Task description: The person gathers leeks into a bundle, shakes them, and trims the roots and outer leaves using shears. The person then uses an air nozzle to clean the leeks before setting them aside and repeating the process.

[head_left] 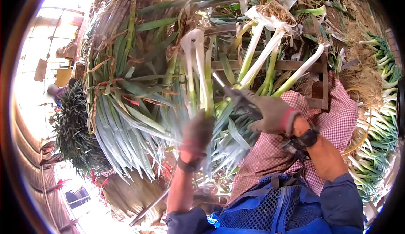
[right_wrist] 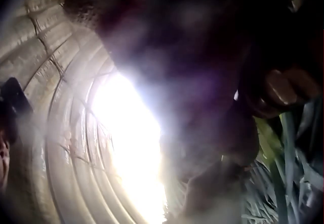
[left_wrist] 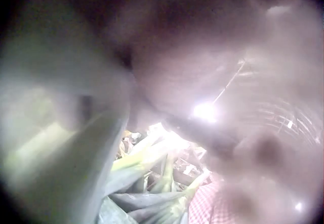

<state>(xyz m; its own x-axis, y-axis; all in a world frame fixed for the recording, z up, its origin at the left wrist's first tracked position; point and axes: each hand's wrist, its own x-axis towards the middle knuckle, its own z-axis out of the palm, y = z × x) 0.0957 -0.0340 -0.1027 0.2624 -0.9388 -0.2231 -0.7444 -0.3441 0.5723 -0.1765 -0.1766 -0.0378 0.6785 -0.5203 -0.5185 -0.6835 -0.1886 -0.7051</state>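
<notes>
Both hands wear grey-brown gloves with red cuffs. The left hand (head_left: 197, 133), blurred, grips a few leeks (head_left: 201, 80) by their green part, the white ends pointing up. To its right, the right hand (head_left: 272, 111) has its fingers curled round a dark tool (head_left: 242, 103) with a thin pale tip at its upper left. More leeks (head_left: 258, 63) with rooty ends lie just beyond the right hand. In the left wrist view, leek leaves (left_wrist: 147, 201) show below a blurred glove. Dark shadow hides most of the glove in the right wrist view.
A large tied bundle of leeks (head_left: 126, 103) lies at left, with a darker green heap (head_left: 76, 128) farther left. A metal frame (head_left: 291, 66) stands behind the hands. Checked cloth (head_left: 270, 158) covers the lap. More leeks (head_left: 375, 149) are piled at right beside a yellow hoop (head_left: 368, 132).
</notes>
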